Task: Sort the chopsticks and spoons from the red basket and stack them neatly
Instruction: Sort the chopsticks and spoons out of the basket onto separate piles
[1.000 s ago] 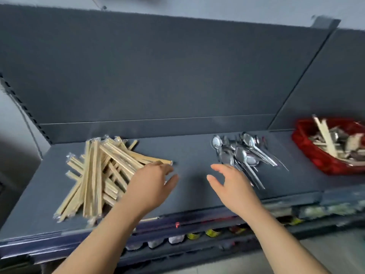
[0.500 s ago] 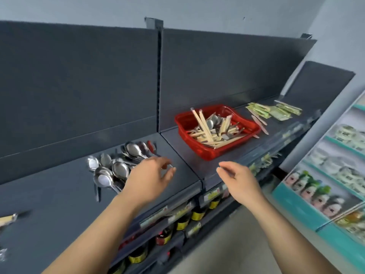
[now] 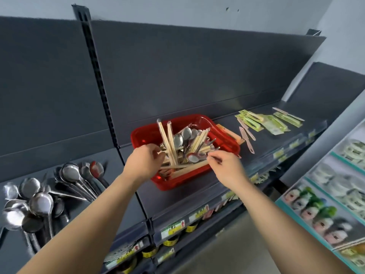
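Mid-frame, the right hand point(image 3: 229, 168) is pinching a steel spoon point(image 3: 194, 157) in the red plastic basket point(image 3: 166, 184); the left hand point(image 3: 144, 161) has an unclear hold. Lifting slowly should avoid tangling wooden chopsticks point(image 3: 167, 139).

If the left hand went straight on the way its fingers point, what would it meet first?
Probably the chopsticks leaning in the red basket; the left hand looks nearly on them. Spoons lie just beyond. Depth is unclear.
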A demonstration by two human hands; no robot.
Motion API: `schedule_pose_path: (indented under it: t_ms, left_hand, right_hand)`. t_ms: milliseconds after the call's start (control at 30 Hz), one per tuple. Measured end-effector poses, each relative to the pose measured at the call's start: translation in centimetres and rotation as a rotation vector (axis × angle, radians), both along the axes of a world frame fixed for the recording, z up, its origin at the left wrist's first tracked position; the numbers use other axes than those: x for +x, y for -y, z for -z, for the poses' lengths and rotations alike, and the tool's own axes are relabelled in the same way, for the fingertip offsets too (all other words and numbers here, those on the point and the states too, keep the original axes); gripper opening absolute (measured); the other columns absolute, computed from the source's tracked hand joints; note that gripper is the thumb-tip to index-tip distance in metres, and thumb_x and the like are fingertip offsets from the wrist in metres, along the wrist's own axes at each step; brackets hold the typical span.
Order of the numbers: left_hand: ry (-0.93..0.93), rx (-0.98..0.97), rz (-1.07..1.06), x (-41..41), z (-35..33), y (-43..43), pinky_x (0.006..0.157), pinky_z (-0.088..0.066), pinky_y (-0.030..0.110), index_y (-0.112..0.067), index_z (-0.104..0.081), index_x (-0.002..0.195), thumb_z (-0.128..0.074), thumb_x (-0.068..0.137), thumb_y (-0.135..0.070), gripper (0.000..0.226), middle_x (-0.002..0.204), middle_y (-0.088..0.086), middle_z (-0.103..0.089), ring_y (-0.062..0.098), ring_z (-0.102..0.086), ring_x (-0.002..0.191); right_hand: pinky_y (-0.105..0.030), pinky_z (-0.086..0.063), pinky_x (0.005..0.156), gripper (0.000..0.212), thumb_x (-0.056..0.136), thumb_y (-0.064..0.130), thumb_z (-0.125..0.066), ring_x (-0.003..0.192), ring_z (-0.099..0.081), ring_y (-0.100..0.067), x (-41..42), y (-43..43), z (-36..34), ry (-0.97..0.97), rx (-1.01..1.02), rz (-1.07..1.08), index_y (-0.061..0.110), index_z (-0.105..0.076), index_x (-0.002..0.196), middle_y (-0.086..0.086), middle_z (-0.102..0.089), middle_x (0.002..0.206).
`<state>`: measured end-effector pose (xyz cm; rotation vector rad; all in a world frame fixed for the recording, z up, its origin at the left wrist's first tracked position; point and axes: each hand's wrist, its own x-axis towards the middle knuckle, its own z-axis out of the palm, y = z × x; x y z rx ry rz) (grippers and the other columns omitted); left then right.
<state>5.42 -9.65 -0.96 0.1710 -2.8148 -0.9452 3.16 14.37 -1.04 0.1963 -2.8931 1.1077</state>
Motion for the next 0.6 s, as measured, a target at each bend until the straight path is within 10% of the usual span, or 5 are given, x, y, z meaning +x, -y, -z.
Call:
schedule_pose_path:
  t_ms: [233, 600]
  left_hand:
    - [0.152, 0.124, -0.126, -8.3, 2.3, -0.8, 0.047, -0.036, 0.028, -0.011, -0.059, 0.071, -0.063, 0.086, -0.034, 0.028, 0.055, -0.004, -0.055, 0.016, -0.050, 0.049]
    - [0.232, 0.384, -0.236, -13.4, 3.8, -0.7, 0.052, -0.044, 0.025, -0.008, -0.061, 0.086, -0.061, 0.083, -0.017, 0.009, 0.071, 0.002, -0.067, 0.017, -0.064, 0.063]
  right_hand:
    - [-0.024, -0.049, 0.092, 0.030, 0.092, 0.030, -0.061, 0.108, -0.062, -0.009, -6.7, 0.8, 1.9, 0.079, 0.089, -0.104, 0.018, -0.069, 0.119, 0.006, -0.068, 0.119]
    - [-0.011, -0.046, 0.082, 0.022, 0.090, 0.023, -0.066, 0.096, -0.062, 0.000, -12.4, 0.2, 3.6, 0.131, 0.098, -0.214, 0.020, -0.072, 0.111, 0.012, -0.069, 0.107]
